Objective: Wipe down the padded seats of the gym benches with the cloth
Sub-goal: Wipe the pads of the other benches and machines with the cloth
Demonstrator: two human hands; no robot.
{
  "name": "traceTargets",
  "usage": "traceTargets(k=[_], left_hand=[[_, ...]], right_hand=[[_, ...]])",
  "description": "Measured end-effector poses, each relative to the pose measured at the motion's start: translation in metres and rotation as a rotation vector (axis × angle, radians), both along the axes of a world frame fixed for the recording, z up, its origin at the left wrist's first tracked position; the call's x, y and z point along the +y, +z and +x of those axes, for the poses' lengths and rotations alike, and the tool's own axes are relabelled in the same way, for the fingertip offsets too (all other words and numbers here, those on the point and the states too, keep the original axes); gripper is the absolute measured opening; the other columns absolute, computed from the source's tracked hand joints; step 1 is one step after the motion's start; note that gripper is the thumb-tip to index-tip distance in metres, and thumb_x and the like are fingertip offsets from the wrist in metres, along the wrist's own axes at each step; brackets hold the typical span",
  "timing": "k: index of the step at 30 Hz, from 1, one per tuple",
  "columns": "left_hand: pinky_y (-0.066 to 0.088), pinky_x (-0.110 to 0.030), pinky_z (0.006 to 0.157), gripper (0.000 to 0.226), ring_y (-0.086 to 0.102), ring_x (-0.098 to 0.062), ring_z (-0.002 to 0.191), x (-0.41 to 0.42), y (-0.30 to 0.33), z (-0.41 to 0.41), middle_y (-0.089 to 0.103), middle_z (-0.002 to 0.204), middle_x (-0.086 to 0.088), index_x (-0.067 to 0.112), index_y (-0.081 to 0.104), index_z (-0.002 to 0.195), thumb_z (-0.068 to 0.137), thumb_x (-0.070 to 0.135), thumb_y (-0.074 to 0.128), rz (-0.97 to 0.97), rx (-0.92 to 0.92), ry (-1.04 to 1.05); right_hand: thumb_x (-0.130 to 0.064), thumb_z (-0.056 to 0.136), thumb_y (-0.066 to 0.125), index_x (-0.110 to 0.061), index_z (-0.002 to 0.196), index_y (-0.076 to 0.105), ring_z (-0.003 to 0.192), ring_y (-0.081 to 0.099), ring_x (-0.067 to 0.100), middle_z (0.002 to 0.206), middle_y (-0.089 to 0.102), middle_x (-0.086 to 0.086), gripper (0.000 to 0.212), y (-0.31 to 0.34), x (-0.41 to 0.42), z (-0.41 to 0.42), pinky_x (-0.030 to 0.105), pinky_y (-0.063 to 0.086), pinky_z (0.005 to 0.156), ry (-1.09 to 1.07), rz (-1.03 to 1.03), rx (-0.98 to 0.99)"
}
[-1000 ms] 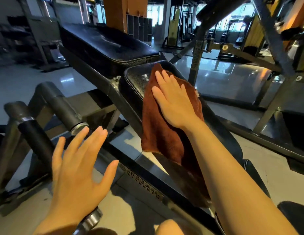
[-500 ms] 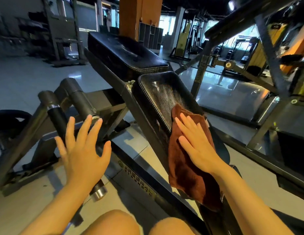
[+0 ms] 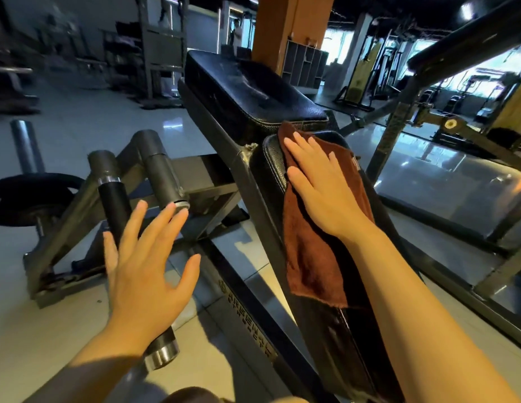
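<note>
Head view: looking down over both forearms at a grey steel gym bench, with racks and machines blurred behind it.
Right hand: the right hand (image 3: pixel 320 184) lies flat, palm down, fingers straight and slightly spread, pressing rather than clutching.
Cloth: the rust-brown terry cloth (image 3: pixel 308 257) is pinned beneath that palm; its far corner pokes out just past the fingertips (image 3: pixel 295 136), and its loose tail trails back along the wrist side and hangs over the pad's left edge.
Seat pad: the black textured vinyl seat pad (image 3: pixel 271 167) shows bare just left of the fingers, along its stitched edge; the near stretch behind the wrist looks glossy, though whether it is damp I cannot tell.
Back pad: the longer black padded back cushion (image 3: pixel 247 91) starts directly beyond the fingertips, across a narrow gap.
Left hand: the left hand (image 3: pixel 145 269) hovers over the floor, fingers wide and straight, holding nothing and touching nothing I can make out.
Near the left fingers: a grey steel tube with a chrome end ring (image 3: pixel 166 178) sits just past the fingertips, and a black weight plate (image 3: pixel 29 196) lies well off to their left.
Step in hand: wiping the seat pad, with the cloth at its far end.
Next move: probably a flat-palmed stroke drawn toward the body, or a lift across the gap onto the back cushion; either way the hanging tail wants gathering under the hand.
</note>
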State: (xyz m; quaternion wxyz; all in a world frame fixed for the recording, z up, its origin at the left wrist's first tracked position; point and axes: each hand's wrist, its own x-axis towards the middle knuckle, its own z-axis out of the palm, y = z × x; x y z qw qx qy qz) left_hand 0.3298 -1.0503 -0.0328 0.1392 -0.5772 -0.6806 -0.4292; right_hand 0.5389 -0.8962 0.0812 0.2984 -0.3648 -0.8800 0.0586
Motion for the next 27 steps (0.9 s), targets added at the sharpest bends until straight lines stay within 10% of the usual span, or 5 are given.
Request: traceTargets(k=[10, 18, 27], left_hand=[[-0.004, -0.040, 0.121, 0.057, 0.025, -0.022, 0.144, -0.004, 0.000, 0.004, 0.047, 0.146, -0.006, 0.017, 0.055, 0.135, 0.088, 0.046, 0.043, -0.063, 0.116, -0.023], [-0.001, -0.023, 0.119, 0.056, 0.032, -0.018, 0.139, -0.009, -0.004, 0.004, 0.054, 0.140, -0.003, 0.017, 0.060, 0.130, 0.088, 0.049, 0.043, -0.064, -0.033, -0.046], [0.005, -0.026, 0.119, 0.052, 0.035, -0.020, 0.138, -0.007, -0.005, 0.003, 0.055, 0.138, -0.004, 0.016, 0.061, 0.129, 0.087, 0.044, 0.045, -0.022, -0.042, -0.043]], right_hand=[[-0.051, 0.099, 0.023, -0.044, 0.146, 0.016, 0.143, 0.009, -0.010, 0.156, 0.015, -0.023, 0.048, -0.053, -0.052, 0.070, 0.032, 0.009, 0.123, -0.060, -0.084, 0.053], [-0.043, 0.105, 0.020, -0.033, 0.155, 0.007, 0.150, -0.003, 0.010, 0.163, -0.001, -0.012, 0.052, -0.005, -0.007, 0.013, 0.048, -0.008, 0.119, -0.256, -0.157, -0.019], [-0.051, 0.101, 0.019, -0.042, 0.150, 0.007, 0.146, -0.009, -0.002, 0.155, -0.003, -0.026, 0.051, -0.007, -0.006, 0.003, 0.032, -0.014, 0.117, 0.029, 0.041, -0.106]])
